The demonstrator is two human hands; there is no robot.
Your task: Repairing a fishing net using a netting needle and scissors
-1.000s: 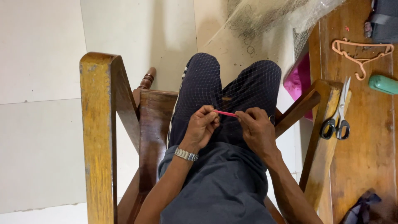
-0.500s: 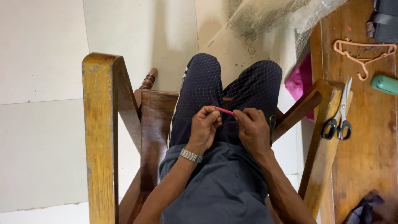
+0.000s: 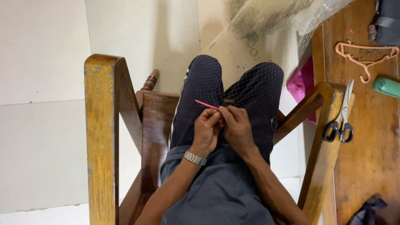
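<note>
I sit in a wooden armchair (image 3: pixel 102 125) with a fine mesh net (image 3: pixel 254 87) draped over my knees. My left hand (image 3: pixel 206 131) and my right hand (image 3: pixel 237 127) are pressed together above my lap. A thin pink needle-like tool (image 3: pixel 206 104) sticks out to the left above my left fingers; my right fingertips pinch its near end along with the net. My left hand, with a metal watch (image 3: pixel 195 158) on its wrist, grips the net just below the tool.
A wooden table (image 3: pixel 366 166) stands to my right. On it lie black-handled scissors (image 3: pixel 341 121), a pale orange clothes hanger (image 3: pixel 364 56), a green object (image 3: pixel 387 86) and dark cloth (image 3: pixel 368 210). Pink fabric (image 3: pixel 302 83) hangs by the table edge. Pale tiled floor (image 3: pixel 41 104) lies left.
My two hands have drawn closer together, and the pink tool now points out to the left of them instead of spanning the gap between them.
</note>
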